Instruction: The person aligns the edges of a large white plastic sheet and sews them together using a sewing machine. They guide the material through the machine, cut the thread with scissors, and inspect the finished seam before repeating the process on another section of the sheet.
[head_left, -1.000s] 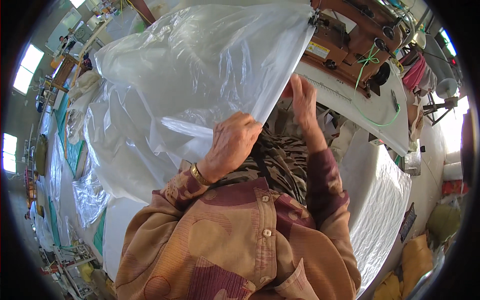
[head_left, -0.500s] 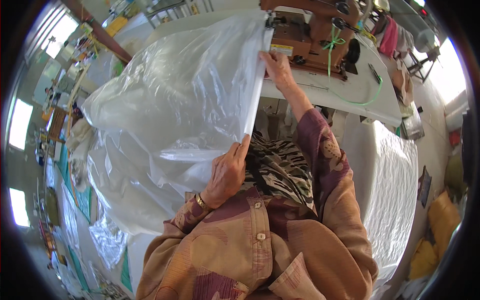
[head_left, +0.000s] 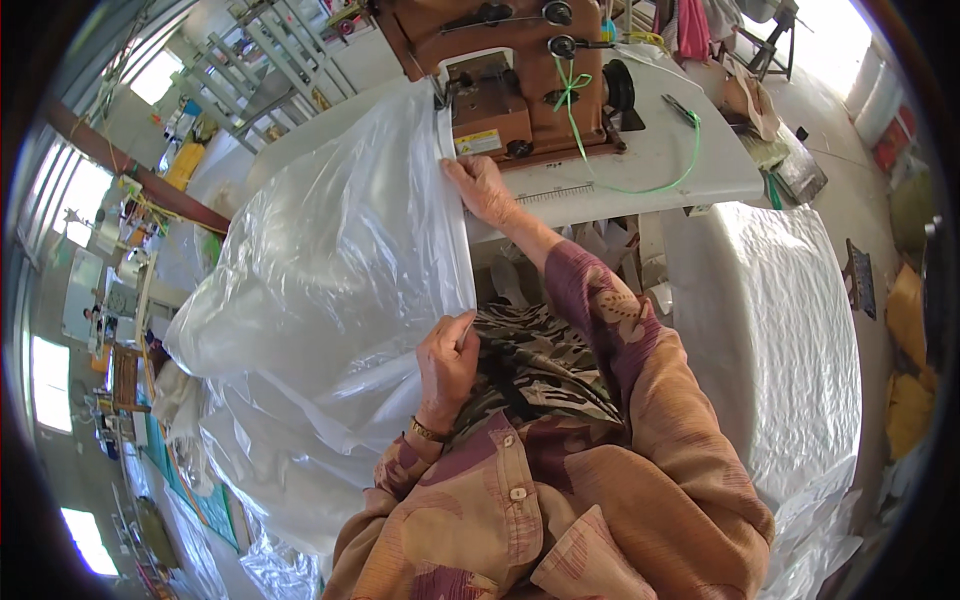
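Observation:
A large translucent plastic sheet (head_left: 310, 250) spreads over the left of the table and hangs toward me. Its straight right edge runs from the brown sewing machine (head_left: 545, 85) down to my lap. Close to the machine, my right hand (head_left: 482, 187) pinches that edge between thumb and fingers. Lower along the same edge, my left hand (head_left: 447, 362) is closed on the sheet, its fingers curled. The sheet's far end reaches the needle area, where the needle itself is too small to make out.
Green string (head_left: 572, 90) is tied on the machine and trails across the white tabletop (head_left: 690, 165) to small snips (head_left: 680, 108). Right of my lap stands a tall stack of whitish plastic (head_left: 770, 330). A brown post (head_left: 150, 180) slants at the left.
My view has shifted, so the machine shows more fully and further left. Both hands keep hold of the sheet's edge; my left fingers are more curled than before.

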